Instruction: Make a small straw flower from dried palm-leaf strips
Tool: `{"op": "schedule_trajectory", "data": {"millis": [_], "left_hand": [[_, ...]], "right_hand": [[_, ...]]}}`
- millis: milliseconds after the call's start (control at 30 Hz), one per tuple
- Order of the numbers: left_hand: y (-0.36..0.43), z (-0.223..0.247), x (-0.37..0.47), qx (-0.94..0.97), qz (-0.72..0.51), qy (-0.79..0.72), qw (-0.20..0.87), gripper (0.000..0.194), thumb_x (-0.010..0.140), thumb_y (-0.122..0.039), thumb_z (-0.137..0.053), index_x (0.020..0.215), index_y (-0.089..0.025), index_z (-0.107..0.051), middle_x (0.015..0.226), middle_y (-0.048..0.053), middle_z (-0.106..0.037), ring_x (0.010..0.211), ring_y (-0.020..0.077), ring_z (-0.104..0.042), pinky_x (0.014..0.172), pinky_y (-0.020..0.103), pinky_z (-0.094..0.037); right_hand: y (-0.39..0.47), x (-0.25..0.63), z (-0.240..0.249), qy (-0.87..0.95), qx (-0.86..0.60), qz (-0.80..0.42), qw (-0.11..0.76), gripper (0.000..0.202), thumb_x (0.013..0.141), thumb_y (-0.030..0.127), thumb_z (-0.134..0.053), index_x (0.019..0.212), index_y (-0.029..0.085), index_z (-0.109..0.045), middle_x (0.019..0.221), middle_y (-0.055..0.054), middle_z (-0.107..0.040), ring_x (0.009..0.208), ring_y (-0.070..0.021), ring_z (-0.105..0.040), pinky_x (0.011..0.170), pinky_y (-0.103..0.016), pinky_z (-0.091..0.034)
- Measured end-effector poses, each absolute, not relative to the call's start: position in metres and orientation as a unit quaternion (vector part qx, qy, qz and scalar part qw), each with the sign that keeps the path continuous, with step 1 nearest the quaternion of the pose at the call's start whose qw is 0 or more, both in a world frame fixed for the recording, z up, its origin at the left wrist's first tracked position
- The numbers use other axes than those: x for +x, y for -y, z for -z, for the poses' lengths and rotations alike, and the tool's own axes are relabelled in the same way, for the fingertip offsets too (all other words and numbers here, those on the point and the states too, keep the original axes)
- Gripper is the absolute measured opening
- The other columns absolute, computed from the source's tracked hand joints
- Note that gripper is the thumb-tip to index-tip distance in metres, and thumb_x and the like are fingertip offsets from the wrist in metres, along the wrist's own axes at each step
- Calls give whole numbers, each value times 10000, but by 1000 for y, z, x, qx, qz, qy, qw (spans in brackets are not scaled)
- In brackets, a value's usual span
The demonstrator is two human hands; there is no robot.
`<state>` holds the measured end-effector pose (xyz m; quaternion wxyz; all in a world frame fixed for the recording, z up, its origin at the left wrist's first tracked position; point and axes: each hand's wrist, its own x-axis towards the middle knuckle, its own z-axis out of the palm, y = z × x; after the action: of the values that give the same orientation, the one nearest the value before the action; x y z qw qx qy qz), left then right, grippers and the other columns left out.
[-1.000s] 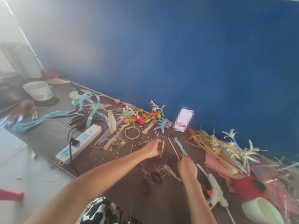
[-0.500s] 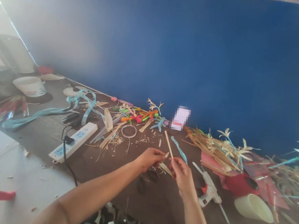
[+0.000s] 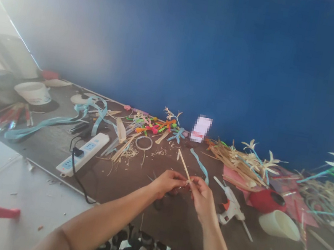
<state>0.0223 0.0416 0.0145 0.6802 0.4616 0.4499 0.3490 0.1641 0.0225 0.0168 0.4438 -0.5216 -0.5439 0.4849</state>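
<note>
Right hand (image 3: 204, 196): grip pinched closed on pale stick (image 3: 184, 167) near end, tip aimed at 11 o'clock | left hand (image 3: 166, 183): fingertips beside that end, grip unclear | glue gun (image 3: 233, 207): on bench (image 3: 115, 184), right hand's 4 o'clock

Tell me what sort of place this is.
Most likely a craft workspace: a glue gun, pale flowers that look handmade, and dry strips lie along one dark table.

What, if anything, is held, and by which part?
A thin, straight, pale wooden-looking stick, pinched at its near end by the right hand. The left hand is there too; its hold cannot be told.
</note>
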Motion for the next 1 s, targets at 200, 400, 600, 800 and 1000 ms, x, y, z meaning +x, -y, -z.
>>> {"op": "schedule_trajectory", "data": {"millis": [200,400,600,800,1000], "left_hand": [[-35,-12,24,436,-358,-459,686,278,563,-363,-628,696,-119,-623,539,-13,-518,431,42,-404,410,170,-344],[-34,-14,26,430,-365,-474,676,230,586,-327,-610,679,-117,-601,507,-7,-533,389,43,-396,368,161,-316],[-33,-15,26,442,-382,-458,671,205,597,-303,-585,679,-117,-606,532,4,-547,414,58,-421,382,172,-333],[-31,-5,36,433,-443,-490,613,147,607,-265,-546,591,-120,-565,521,-4,-522,439,66,-423,404,176,-315],[-26,2,52,359,-523,-541,552,138,582,-213,-536,485,-132,-481,450,-40,-434,427,52,-376,412,169,-269]], "right_hand": [[-22,167,-18,517,-520,-486,475,274,716,396,-529,886,182,-546,555,16,-564,391,-67,-375,375,-183,-258],[-16,164,-17,532,-507,-523,432,329,732,378,-514,993,180,-548,535,18,-553,366,-59,-347,349,-175,-216],[-13,162,-12,543,-539,-482,426,342,726,400,-511,966,167,-583,539,7,-582,350,-70,-383,335,-179,-247],[-13,158,-16,623,-560,-354,416,326,763,373,-437,930,160,-620,788,-74,-660,658,-182,-598,598,-269,-450],[-9,150,-18,683,-642,-100,334,289,794,282,-373,963,233,-602,916,-52,-649,806,-203,-603,657,-277,-429]]}}
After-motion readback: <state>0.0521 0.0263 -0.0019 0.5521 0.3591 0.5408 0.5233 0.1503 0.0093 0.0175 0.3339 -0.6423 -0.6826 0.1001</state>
